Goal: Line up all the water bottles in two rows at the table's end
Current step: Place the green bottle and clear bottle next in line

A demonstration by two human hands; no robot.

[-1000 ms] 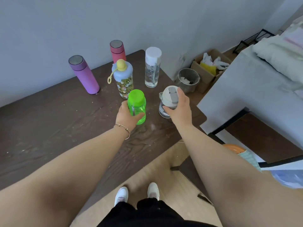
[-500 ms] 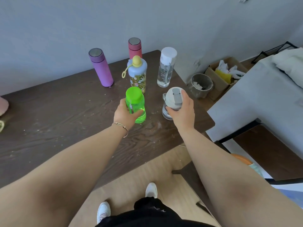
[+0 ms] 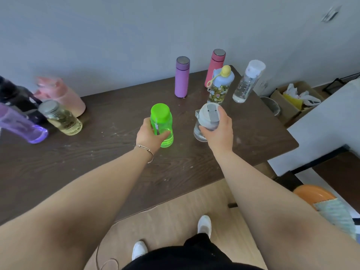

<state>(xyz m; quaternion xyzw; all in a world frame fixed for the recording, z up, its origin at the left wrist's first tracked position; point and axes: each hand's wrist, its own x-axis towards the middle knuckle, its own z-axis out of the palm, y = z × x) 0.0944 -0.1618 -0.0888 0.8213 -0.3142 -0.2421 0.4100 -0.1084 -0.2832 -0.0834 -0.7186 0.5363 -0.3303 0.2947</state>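
— Where the middle of the frame is concerned, what is held by each hand?

— The green bottle (image 3: 161,124) is gripped by the left hand (image 3: 149,136), with fingers and thumb curled round its lower body. The clear bottle with the grey lid (image 3: 207,117) is clasped by the right hand (image 3: 220,131), with fingers wrapped over its lid and shoulder. Both bottles are placed on the dark wooden table (image 3: 97,162), just right of the frame's centre, side by side but apart.

— How are their long axes set?

— Both are kept upright, with caps turned up toward the camera and bases down on the wood.

— What is seen above them?

— In the upper right of the frame, four bottles are stood upright near the table's end. A purple flask (image 3: 182,76) is set apart on the left. A pink flask (image 3: 215,67) is partly covered by a cartoon-print bottle (image 3: 220,86) topped with a yellow knob. A clear bottle with a white cap (image 3: 247,82) is placed furthest right, near the table's edge.

— And at the left edge?

— A blurred cluster is found there: a pink jug (image 3: 60,96), a dark bottle (image 3: 15,96), a glass bottle with a metal lid (image 3: 60,117) and a violet translucent bottle (image 3: 21,126). Their tops are shown leaning toward the upper left, though whether they are truly tilted cannot be told.
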